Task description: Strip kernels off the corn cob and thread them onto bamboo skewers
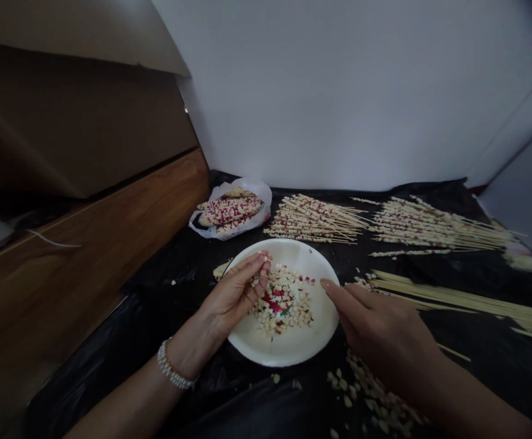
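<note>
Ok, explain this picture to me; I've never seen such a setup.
There is no machine here: these are a person's own bare hands. The one picture comes from a camera worn on that person's head, looking forward and down. The left hand, with a beaded bracelet at the wrist, pinches a small pale piece over a white bowl of loose kernels. The right hand is at the bowl's right side; what it holds, if anything, is hard to make out. On the black sheet behind the bowl lie speckled corn cobs in a plastic bag and two bunches of kernel-threaded sticks. Bare sticks lie to the right.
</note>
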`<action>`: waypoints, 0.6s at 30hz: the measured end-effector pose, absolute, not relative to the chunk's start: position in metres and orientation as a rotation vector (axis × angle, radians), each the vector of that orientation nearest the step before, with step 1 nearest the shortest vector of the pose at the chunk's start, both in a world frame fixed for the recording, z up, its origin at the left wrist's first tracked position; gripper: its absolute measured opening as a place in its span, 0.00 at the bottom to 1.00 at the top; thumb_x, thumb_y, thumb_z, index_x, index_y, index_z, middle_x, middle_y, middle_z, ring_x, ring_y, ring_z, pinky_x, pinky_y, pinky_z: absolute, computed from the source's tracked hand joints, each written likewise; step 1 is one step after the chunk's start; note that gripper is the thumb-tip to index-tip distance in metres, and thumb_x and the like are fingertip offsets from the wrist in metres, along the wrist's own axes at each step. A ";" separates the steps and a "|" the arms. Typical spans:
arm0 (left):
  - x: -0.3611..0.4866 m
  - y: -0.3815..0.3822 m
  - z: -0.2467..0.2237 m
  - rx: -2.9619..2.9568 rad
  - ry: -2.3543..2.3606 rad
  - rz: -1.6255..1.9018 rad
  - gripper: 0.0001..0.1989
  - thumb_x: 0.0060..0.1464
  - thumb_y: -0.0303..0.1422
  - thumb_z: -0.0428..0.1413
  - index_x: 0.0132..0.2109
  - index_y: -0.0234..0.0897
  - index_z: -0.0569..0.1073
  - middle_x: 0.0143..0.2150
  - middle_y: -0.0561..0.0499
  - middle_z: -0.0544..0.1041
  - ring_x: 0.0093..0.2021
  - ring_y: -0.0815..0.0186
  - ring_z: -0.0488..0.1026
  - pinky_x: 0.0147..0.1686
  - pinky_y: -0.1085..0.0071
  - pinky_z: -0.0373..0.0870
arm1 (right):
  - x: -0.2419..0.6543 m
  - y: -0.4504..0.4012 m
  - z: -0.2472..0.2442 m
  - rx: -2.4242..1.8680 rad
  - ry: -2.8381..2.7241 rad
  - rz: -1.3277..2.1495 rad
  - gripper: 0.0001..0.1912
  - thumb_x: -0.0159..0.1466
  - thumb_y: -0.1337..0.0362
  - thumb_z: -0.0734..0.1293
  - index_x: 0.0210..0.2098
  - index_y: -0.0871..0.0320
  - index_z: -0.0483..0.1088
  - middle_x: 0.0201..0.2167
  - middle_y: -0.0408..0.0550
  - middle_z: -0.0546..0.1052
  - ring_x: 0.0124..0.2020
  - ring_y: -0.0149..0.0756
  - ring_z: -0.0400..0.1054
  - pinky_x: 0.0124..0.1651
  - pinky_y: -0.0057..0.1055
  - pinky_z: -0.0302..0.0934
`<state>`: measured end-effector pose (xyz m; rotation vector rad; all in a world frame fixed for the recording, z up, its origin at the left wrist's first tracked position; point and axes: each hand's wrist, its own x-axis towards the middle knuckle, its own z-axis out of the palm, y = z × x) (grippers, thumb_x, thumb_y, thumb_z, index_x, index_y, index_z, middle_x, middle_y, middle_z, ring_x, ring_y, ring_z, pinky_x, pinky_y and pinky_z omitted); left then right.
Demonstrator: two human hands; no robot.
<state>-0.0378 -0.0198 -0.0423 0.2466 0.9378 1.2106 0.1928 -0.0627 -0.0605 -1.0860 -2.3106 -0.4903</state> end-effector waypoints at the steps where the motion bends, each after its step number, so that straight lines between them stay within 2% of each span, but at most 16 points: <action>1: -0.038 -0.020 -0.042 0.238 0.934 1.212 0.07 0.56 0.18 0.56 0.38 0.29 0.77 0.34 0.47 0.79 0.30 0.74 0.77 0.32 0.82 0.77 | 0.193 -0.062 -0.061 -1.085 -2.311 -0.493 0.16 0.65 0.73 0.56 0.50 0.63 0.68 0.27 0.44 0.75 0.20 0.31 0.65 0.22 0.31 0.51; 12: -0.040 -0.017 -0.044 0.275 0.950 1.219 0.07 0.55 0.18 0.57 0.39 0.29 0.77 0.33 0.48 0.80 0.29 0.73 0.77 0.31 0.81 0.77 | 0.193 -0.063 -0.059 -1.086 -2.312 -0.509 0.16 0.66 0.73 0.56 0.49 0.63 0.69 0.26 0.43 0.74 0.19 0.32 0.64 0.23 0.32 0.51; 18: -0.043 -0.014 -0.045 0.227 0.864 1.216 0.09 0.57 0.18 0.55 0.42 0.31 0.77 0.36 0.48 0.80 0.33 0.71 0.79 0.32 0.80 0.78 | 0.193 -0.063 -0.058 -1.092 -2.303 -0.508 0.15 0.67 0.71 0.57 0.49 0.63 0.69 0.27 0.44 0.74 0.20 0.33 0.66 0.22 0.33 0.51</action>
